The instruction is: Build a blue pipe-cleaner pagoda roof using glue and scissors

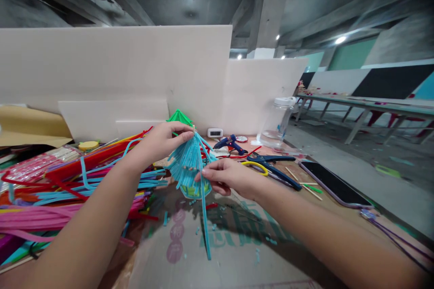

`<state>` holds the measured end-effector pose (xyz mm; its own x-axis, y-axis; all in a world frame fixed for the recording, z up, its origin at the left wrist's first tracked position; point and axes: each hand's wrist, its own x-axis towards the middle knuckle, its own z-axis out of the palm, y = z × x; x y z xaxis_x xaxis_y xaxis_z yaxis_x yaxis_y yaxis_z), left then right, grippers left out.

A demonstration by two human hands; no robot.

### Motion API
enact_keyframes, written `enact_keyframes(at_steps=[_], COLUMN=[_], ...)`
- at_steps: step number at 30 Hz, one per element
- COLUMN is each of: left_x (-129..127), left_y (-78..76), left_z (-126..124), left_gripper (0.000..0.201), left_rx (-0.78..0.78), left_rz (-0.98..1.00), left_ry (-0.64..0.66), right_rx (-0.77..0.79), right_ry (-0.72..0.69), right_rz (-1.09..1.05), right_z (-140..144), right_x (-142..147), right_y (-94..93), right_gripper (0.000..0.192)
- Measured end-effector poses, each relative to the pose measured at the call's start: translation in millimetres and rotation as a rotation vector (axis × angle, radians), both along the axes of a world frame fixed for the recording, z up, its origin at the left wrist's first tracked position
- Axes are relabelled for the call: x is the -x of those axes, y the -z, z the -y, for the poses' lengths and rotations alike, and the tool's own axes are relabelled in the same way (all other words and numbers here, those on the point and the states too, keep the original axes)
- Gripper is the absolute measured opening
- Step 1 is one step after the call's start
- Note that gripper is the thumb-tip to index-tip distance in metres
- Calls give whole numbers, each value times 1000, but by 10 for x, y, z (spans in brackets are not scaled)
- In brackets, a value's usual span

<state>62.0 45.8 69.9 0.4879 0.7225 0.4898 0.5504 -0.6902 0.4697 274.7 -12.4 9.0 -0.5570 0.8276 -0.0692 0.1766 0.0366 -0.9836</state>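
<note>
The right hand [228, 176] pinches a long, thin, light-blue fuzzy strip [205, 226] between thumb and forefinger, partway along its length. The strip's long axis runs from the pinch down toward the near edge of the tabletop, its free end leaning slightly right; above the pinch it appears to lead up to the peak of a tiered, cone-shaped model covered in light-blue fuzzy strips [186, 158]. The model stands just left of the right hand, toward the middle of the tabletop. The left hand [171, 137] has thumb and forefinger closed at that peak, beside a pale stick tip; whether they press the stick or the strip tops, I cannot tell. So the right hand is nearer the free end, the left nearer the top.

Farther out, a dark-blue glue gun [231, 144] lies beyond the right hand, and blue-handled pliers [276, 169] to its right. A black-screened phone [334, 184] lies along the tabletop's right edge; bundles of coloured fuzzy strips [40, 216] fill its left side.
</note>
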Motion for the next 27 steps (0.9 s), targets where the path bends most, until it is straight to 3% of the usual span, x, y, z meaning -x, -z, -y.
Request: enact_keyframes(at_steps=[7,27], left_x=[1,-35], left_y=[8,-26], left_z=[-11,58], left_gripper=[42,41], left_rx=[-14,-65], left_rz=[5,-31], left_ry=[22,51], right_rx=[159,132], right_ry=[-23,24], right_rz=[-143,-162], right_z=[-31,14], right_x=[26,94], right_y=[90,139], right_gripper=[30,31])
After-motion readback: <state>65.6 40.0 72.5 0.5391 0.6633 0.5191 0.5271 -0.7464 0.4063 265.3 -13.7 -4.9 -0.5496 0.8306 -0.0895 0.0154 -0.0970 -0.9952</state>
